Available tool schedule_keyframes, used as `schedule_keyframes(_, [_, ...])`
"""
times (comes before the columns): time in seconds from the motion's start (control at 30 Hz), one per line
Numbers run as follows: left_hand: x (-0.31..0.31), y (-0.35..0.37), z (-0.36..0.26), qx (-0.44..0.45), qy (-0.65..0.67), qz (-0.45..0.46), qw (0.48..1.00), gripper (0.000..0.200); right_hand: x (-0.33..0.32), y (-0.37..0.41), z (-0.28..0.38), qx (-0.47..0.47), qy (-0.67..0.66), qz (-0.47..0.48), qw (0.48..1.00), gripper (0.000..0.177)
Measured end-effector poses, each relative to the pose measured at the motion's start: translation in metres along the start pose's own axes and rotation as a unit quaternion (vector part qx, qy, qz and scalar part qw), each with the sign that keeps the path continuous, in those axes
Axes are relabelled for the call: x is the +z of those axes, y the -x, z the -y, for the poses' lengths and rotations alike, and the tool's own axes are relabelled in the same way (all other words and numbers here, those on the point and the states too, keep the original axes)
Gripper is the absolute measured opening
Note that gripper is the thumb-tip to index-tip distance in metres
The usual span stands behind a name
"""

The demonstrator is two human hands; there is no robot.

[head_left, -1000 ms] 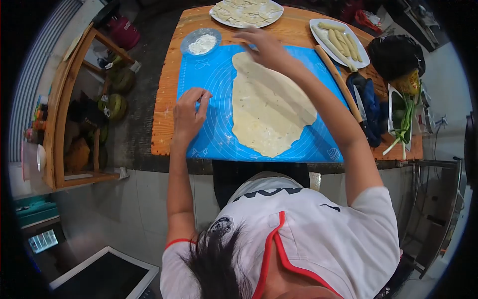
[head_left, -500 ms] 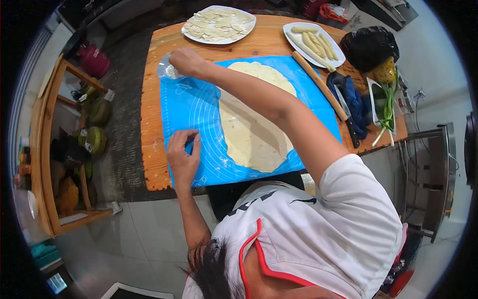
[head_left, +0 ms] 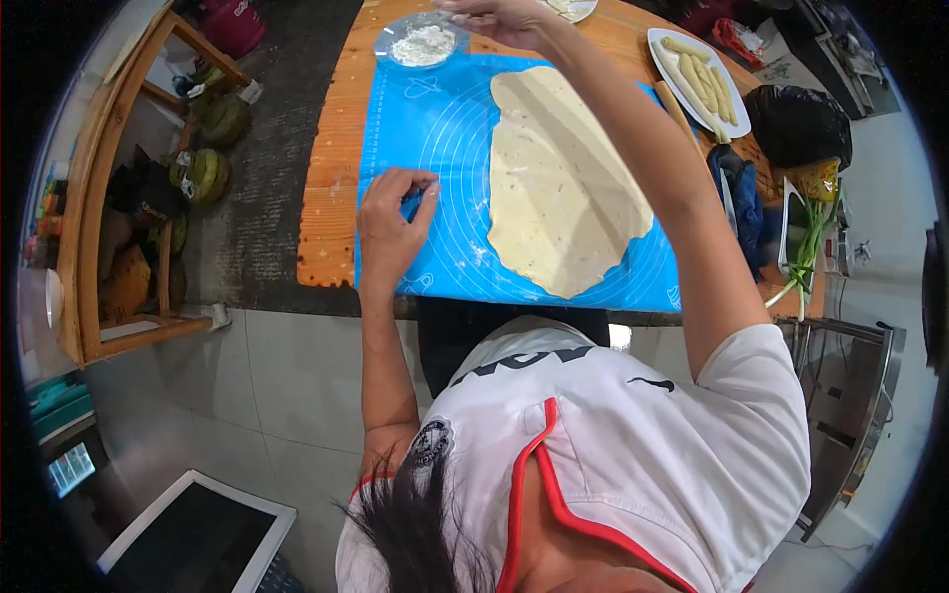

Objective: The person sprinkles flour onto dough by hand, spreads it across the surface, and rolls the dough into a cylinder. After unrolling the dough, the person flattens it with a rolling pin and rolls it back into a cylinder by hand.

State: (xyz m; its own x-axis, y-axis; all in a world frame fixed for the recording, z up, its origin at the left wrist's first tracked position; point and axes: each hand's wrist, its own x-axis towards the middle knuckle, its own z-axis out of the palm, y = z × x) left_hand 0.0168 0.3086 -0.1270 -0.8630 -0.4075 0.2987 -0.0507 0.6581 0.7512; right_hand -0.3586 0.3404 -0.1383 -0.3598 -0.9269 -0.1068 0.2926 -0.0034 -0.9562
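A broad sheet of rolled-out dough (head_left: pixel 563 183) lies on a blue silicone mat (head_left: pixel 450 158) printed with white circles. My left hand (head_left: pixel 393 229) rests on the mat's left part, fingers bent and thumb apart, with nothing in it. At the top edge of the view, my right hand (head_left: pixel 504 22) hovers just right of a clear bowl (head_left: pixel 386 44) of white flour (head_left: pixel 423 45). Its fingers look drawn together, partly cut off by the frame, and whatever they hold cannot be made out. The right forearm passes over the dough's right side.
On the wooden table (head_left: pixel 331 188), a plate (head_left: pixel 660 49) holds several dough rolls. A rolling pin (head_left: pixel 675 107), a knife (head_left: pixel 729 203), a dark blue cloth (head_left: pixel 748 193), a black bag (head_left: pixel 799 124) and green onions (head_left: pixel 813 232) lie at the right. Another plate (head_left: pixel 583 8) is cut off above.
My right hand has come up out of the flour bowl and moved to its right. My left hand stays on the mat. The camera has shifted, so the table sits higher in view.
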Motion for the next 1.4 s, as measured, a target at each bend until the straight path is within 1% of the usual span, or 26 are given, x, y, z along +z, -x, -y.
schedule_keyframes(0.03, [0.001,0.0,0.001,-0.001,0.007,-0.004,1.0,0.013,-0.013,0.016,0.004,0.027,-0.006,0.044,0.999,0.064])
schedule_keyframes(0.07, [0.002,0.001,0.002,-0.001,0.015,-0.008,1.0,0.012,-0.005,0.043,0.012,-0.004,0.037,-0.008,0.999,0.052])
schedule_keyframes(0.1, [0.003,0.001,0.003,-0.002,0.023,-0.012,1.0,0.011,0.02,0.084,0.023,-0.034,0.08,-0.059,0.994,0.044])
schedule_keyframes(0.13, [0.003,0.002,0.003,-0.005,0.023,-0.01,1.0,0.011,0.04,0.121,0.033,-0.063,0.122,-0.11,0.984,0.039])
schedule_keyframes(0.17, [0.003,0.002,0.003,-0.008,0.022,-0.007,1.0,0.011,0.041,0.15,0.04,0.004,0.301,-0.081,0.95,0.037])
schedule_keyframes(0.2, [0.002,0.002,0.003,-0.009,0.022,-0.006,1.0,0.011,0.037,0.175,0.046,0.069,0.469,-0.047,0.88,0.034])
schedule_keyframes(0.27, [0.003,0.002,0.003,-0.011,0.019,-0.009,1.0,0.011,0.031,0.214,0.044,0.086,0.456,0.005,0.886,0.027])
schedule_keyframes(0.37, [0.004,0.002,0.004,-0.008,0.011,-0.009,1.0,0.011,0.008,0.252,0.044,0.071,0.498,-0.065,0.862,0.027])
schedule_keyframes(0.47, [0.005,0.002,0.004,0.005,-0.001,-0.01,1.0,0.011,-0.023,0.268,0.041,0.132,0.546,-0.031,0.827,0.024])
schedule_keyframes(0.5, [0.005,0.003,0.004,0.01,-0.006,-0.013,1.0,0.011,-0.019,0.267,0.045,0.113,0.523,-0.033,0.844,0.022])
schedule_keyframes(0.6, [0.005,0.003,0.004,0.005,0.002,-0.012,1.0,0.011,-0.002,0.241,0.051,0.079,0.549,-0.034,0.831,0.019])
schedule_keyframes(0.63, [0.005,0.002,0.005,0.005,0.003,-0.013,1.0,0.011,0.004,0.227,0.053,0.055,0.592,-0.023,0.803,0.019])
schedule_keyframes(0.73, [0.004,0.003,0.004,0.002,0.005,-0.01,1.0,0.012,0.008,0.184,0.048,-0.028,0.59,-0.146,0.794,0.018])
schedule_keyframes(0.83, [0.0,0.004,0.005,-0.005,0.008,-0.003,1.0,0.014,0.002,0.172,0.046,-0.022,0.476,-0.094,0.874,0.019])
schedule_keyframes(0.87, [0.001,0.005,0.006,-0.007,0.016,-0.003,1.0,0.014,-0.002,0.174,0.046,-0.031,0.534,-0.125,0.836,0.02])
schedule_keyframes(0.93, [0.002,0.006,0.007,-0.009,0.024,-0.003,1.0,0.014,-0.003,0.193,0.053,-0.045,0.64,-0.186,0.744,0.022])
schedule_keyframes(0.97, [0.001,0.005,0.006,-0.007,0.023,-0.005,1.0,0.014,-0.001,0.206,0.057,-0.011,0.635,-0.171,0.754,0.024])
schedule_keyframes(1.07, [0.001,0.004,0.002,-0.019,0.032,-0.002,0.999,0.013,0.004,0.251,0.034,-0.037,0.544,-0.198,0.814,0.021])
schedule_keyframes(1.13, [0.002,0.003,0.002,-0.022,0.029,-0.001,0.999,0.012,0.022,0.279,0.02,-0.018,0.639,-0.215,0.738,0.031])
schedule_keyframes(1.2, [0.001,0.004,0.001,-0.018,0.011,-0.005,1.0,0.012,0.031,0.301,-0.048,-0.07,0.669,-0.257,0.693,0.049])
schedule_keyframes(1.23, [0.001,0.003,0.001,-0.017,0.008,-0.006,1.0,0.012,0.038,0.3,-0.054,0.004,0.653,-0.219,0.725,0.072])
schedule_keyframes(1.33, [0.002,0.002,0.002,-0.017,0.008,0.001,1.0,0.012,0.043,0.264,-0.066,-0.021,0.688,-0.256,0.678,0.084])
schedule_keyframes(1.4, [0.003,0.002,0.004,-0.027,0.02,0.003,0.999,0.013,0.041,0.222,-0.062,-0.027,0.672,-0.248,0.697,0.089])
